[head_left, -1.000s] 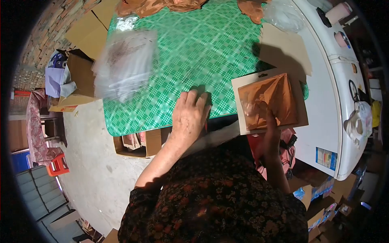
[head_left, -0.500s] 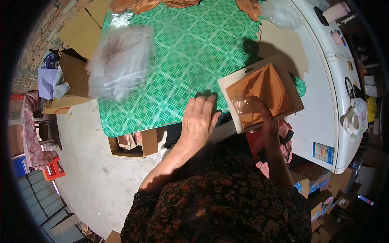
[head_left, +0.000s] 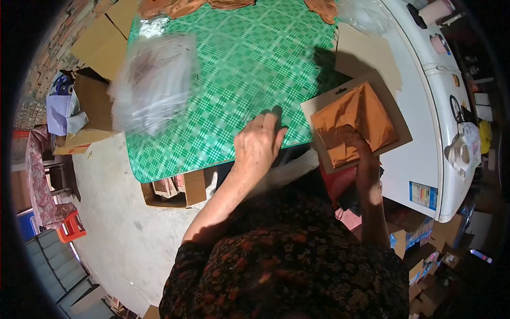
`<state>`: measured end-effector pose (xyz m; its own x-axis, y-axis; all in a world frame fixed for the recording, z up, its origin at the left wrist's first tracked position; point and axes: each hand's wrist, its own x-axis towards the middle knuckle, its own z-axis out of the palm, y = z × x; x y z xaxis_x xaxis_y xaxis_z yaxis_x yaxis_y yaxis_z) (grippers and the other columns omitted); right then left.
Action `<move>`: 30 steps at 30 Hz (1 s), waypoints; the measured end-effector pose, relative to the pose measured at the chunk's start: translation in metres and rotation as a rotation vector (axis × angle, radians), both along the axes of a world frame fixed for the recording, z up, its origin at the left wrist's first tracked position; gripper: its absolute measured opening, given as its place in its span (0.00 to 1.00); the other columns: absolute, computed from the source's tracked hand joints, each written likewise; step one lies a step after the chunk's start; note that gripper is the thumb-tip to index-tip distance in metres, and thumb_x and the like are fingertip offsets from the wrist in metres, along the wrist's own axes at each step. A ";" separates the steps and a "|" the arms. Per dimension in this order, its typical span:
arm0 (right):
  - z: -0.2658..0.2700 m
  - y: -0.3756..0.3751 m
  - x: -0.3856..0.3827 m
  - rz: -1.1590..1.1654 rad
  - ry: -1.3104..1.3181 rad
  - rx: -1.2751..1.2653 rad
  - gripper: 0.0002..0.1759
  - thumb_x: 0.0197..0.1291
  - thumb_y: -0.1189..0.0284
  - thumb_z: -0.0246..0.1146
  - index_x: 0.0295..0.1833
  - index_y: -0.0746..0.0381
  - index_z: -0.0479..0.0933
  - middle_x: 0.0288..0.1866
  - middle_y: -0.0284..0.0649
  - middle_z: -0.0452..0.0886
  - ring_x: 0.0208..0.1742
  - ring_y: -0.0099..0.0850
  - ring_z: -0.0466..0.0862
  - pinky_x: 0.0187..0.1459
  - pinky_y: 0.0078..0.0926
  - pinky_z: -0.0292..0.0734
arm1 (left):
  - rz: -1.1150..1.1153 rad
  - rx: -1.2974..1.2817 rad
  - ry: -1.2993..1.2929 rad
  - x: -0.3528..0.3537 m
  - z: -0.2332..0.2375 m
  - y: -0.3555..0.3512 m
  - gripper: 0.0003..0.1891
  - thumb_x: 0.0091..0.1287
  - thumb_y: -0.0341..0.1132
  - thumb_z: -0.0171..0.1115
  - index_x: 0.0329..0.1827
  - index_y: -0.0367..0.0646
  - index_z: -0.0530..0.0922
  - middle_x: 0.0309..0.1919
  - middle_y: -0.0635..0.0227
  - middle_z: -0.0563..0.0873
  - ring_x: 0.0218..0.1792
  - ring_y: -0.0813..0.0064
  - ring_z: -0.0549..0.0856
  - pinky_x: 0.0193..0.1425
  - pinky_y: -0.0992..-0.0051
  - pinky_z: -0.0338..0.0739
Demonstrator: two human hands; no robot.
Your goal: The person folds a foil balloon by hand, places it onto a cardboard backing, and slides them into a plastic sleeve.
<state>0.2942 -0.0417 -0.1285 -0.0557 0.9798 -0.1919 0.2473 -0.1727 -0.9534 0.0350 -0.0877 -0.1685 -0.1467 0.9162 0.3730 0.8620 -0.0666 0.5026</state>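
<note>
My right hand grips the lower edge of a beige card with a hole near its top. Folded, shiny orange fabric lies on the card, and my fingers rest over its lower part. The card is tilted, off the right side of the table. My left hand is on the green checked tablecloth near the front edge, fingers slightly bent and thumb apart, holding nothing. A stack of clear plastic bags sits at the table's left side.
More orange bundles lie at the far edge. A beige card and clear plastic lie at the far right, beside a white fridge. An open carton stands below the table; another box is at left.
My right hand has carried the card with the orange fabric to the right, away from the table. My left hand has shifted slightly left and its fingers look a little more bent.
</note>
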 end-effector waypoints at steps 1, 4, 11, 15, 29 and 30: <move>0.002 0.000 -0.002 -0.021 0.025 0.017 0.24 0.83 0.63 0.54 0.67 0.70 0.82 0.70 0.43 0.84 0.72 0.34 0.80 0.75 0.33 0.71 | 0.001 0.011 -0.010 0.000 0.003 0.001 0.17 0.68 0.38 0.78 0.50 0.41 0.80 0.35 0.58 0.88 0.34 0.54 0.91 0.34 0.58 0.84; 0.007 0.001 -0.003 0.049 0.012 0.006 0.25 0.83 0.62 0.54 0.70 0.70 0.81 0.71 0.43 0.83 0.73 0.33 0.80 0.75 0.33 0.70 | 0.016 0.009 0.022 0.002 -0.001 0.001 0.15 0.69 0.38 0.77 0.48 0.42 0.79 0.34 0.58 0.88 0.32 0.54 0.90 0.31 0.59 0.84; 0.015 0.000 -0.009 0.171 -0.036 -0.015 0.25 0.82 0.62 0.54 0.69 0.69 0.82 0.70 0.43 0.84 0.72 0.32 0.80 0.75 0.31 0.71 | 0.026 0.048 0.077 0.000 -0.013 0.006 0.11 0.70 0.35 0.72 0.40 0.43 0.77 0.30 0.63 0.86 0.28 0.59 0.89 0.28 0.60 0.82; 0.018 -0.008 -0.011 0.070 -0.071 -0.021 0.25 0.83 0.61 0.54 0.69 0.69 0.82 0.68 0.43 0.85 0.71 0.31 0.81 0.74 0.31 0.72 | 0.060 0.045 0.132 0.002 -0.019 0.007 0.11 0.70 0.36 0.72 0.41 0.43 0.77 0.30 0.63 0.86 0.28 0.61 0.89 0.27 0.61 0.82; -0.015 -0.005 0.015 0.101 -0.016 0.139 0.19 0.81 0.67 0.58 0.66 0.69 0.81 0.65 0.42 0.84 0.67 0.33 0.82 0.70 0.33 0.74 | 0.012 0.044 0.019 0.002 -0.008 0.006 0.10 0.72 0.37 0.73 0.43 0.43 0.80 0.31 0.61 0.88 0.27 0.57 0.89 0.28 0.60 0.81; -0.024 -0.002 0.021 0.139 -0.083 0.202 0.18 0.81 0.69 0.59 0.66 0.70 0.80 0.65 0.41 0.83 0.66 0.32 0.81 0.69 0.34 0.75 | 0.017 0.036 0.019 0.002 -0.007 0.006 0.10 0.73 0.37 0.72 0.43 0.43 0.80 0.31 0.60 0.88 0.27 0.57 0.89 0.28 0.60 0.80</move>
<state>0.3157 -0.0437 -0.1530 -0.1852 0.9827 -0.0022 0.3345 0.0609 -0.9404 0.0368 -0.0817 -0.1754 -0.1551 0.8995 0.4085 0.8724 -0.0694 0.4839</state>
